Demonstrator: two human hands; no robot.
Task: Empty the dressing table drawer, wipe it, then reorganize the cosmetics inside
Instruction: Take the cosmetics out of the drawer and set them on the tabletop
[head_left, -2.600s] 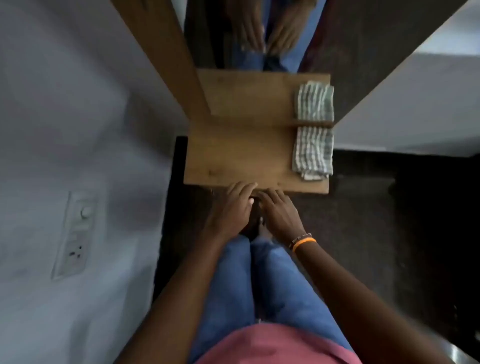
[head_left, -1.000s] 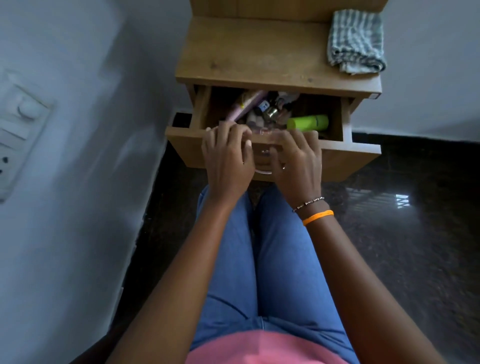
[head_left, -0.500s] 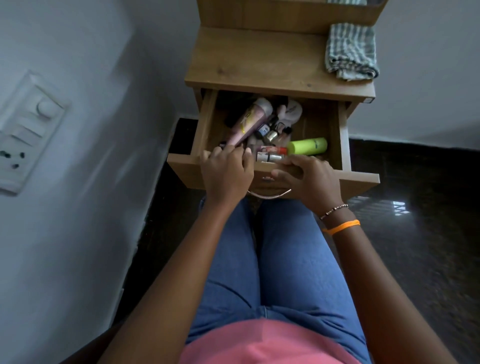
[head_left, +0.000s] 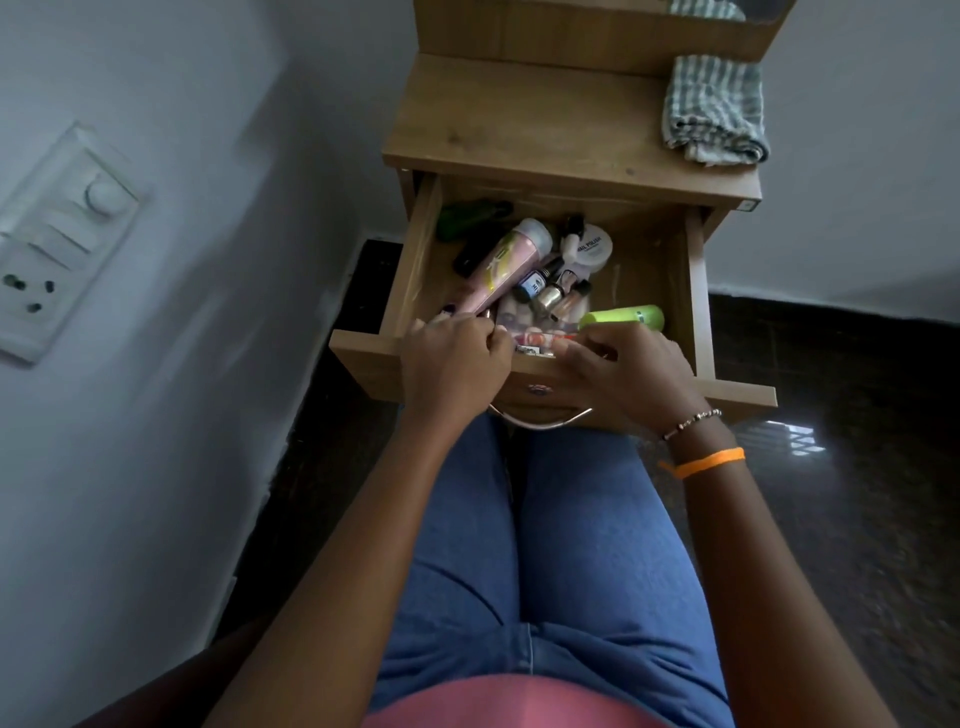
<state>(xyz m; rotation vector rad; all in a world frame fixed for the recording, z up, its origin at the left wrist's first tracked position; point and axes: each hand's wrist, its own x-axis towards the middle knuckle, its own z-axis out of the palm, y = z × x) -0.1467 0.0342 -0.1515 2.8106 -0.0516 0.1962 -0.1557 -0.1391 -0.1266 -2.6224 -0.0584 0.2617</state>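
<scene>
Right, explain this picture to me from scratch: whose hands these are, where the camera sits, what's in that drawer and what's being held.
No machine here: a person wears a camera on the head, looking down over their lap. Their left hand and right hand curl over the front edge of an open wooden drawer. Whether the fingers also pinch small items there is hard to tell. Inside lie jumbled cosmetics: a pink tube, a white nail polish jar, small bottles and a lime green tube. A folded checked cloth lies on the tabletop above.
</scene>
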